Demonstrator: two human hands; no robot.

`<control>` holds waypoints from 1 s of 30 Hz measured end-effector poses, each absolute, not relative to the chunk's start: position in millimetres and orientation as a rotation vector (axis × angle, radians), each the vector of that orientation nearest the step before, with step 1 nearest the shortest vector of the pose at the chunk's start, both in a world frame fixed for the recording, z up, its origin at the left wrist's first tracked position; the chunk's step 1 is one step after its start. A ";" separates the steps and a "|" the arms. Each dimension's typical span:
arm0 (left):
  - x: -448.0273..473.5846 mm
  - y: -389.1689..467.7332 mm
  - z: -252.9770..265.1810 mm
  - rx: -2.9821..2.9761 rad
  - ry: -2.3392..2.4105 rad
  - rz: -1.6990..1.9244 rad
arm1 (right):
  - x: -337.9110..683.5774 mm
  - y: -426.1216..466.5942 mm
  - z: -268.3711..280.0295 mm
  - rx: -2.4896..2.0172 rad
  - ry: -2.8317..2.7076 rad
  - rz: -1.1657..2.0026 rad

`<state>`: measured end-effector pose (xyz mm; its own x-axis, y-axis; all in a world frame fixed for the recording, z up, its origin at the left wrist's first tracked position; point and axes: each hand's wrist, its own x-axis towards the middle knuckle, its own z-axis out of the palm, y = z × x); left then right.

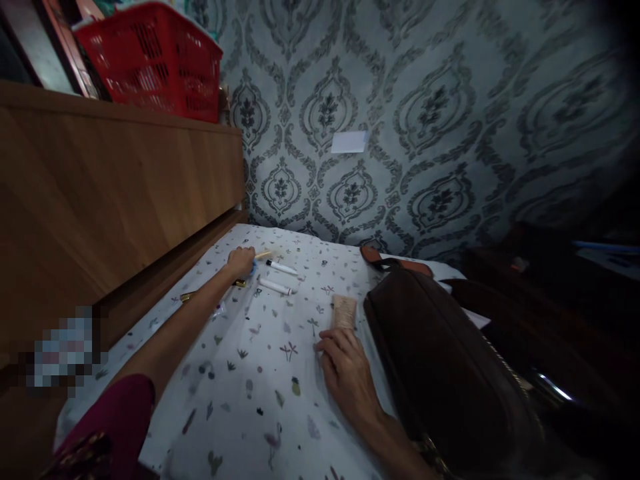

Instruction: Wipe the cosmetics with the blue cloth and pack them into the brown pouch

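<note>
My left hand [241, 261] reaches to the far left of the patterned sheet, its fingers curled closed. A pale, thin stick [263, 255] and a bit of blue [254, 268] show beside its fingers; what the fist holds is hidden. Just right of it lie two white pen-like tubes, one with a black tip [282, 268] and one plain [275, 287]. Gold-coloured slim items [240, 283] lie partly behind my left forearm. My right hand [345, 363] has its fingers bent over the near end of a beige squeeze tube [345, 309], which lies on the sheet.
A dark brown bag [440, 360] with a tan strap end [417, 267] stands right of my right hand. A wooden cabinet [120, 193] borders the left side, carrying a red basket [150, 60]. The patterned wall [350, 193] closes off the far side.
</note>
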<state>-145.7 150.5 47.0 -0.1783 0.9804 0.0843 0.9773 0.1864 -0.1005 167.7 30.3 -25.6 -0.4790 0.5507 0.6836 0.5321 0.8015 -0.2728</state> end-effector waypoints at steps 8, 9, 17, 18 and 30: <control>-109.3 63.3 44.3 -2.102 -2.433 -0.025 | 162.9 24.1 -20.8 -0.703 -2.187 0.102; -103.0 47.9 43.3 -2.154 -2.433 -0.034 | 161.0 22.3 -20.3 -0.674 -2.191 0.122; -61.5 -33.5 43.2 -2.653 -2.344 -0.260 | 146.1 3.9 -20.1 -0.541 -2.282 0.409; -59.6 -36.9 41.4 -2.734 -2.297 -0.336 | 145.8 3.3 -20.7 -0.528 -2.283 0.436; -54.9 -18.7 11.7 -2.636 -1.918 -0.871 | 141.3 -0.2 -38.1 -0.580 -2.380 0.346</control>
<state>-54.9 -18.7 11.7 0.2310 0.9358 0.2664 0.8164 -0.3354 0.4700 141.3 -0.2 -38.1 -0.6872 0.4893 0.5370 0.3160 0.8669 -0.3856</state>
